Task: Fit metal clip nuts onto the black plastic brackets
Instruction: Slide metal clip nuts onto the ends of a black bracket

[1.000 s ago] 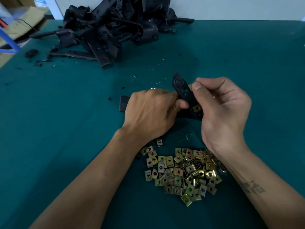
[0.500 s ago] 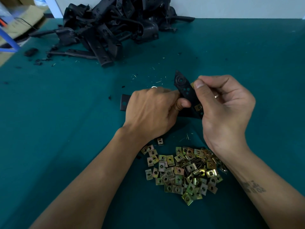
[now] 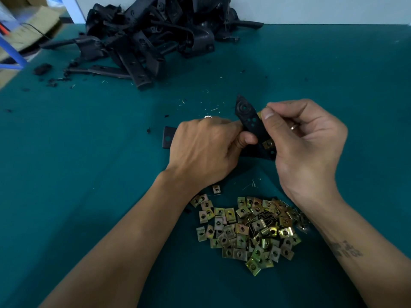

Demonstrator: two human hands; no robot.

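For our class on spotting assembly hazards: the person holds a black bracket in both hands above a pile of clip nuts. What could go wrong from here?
1. The right hand pinches a clip nut at the black bracket edge; it may slip from the fingers or go on crooked.
2. The right forearm lies against the clip nut pile and could scatter it.
3. The left hand covers much of the bracket, hiding alignment.

Teal table (image 3: 89, 174) fills frame; white wall (image 3: 322, 10) top; cardboard (image 3: 29, 25), blue frame (image 3: 13, 54) upper left
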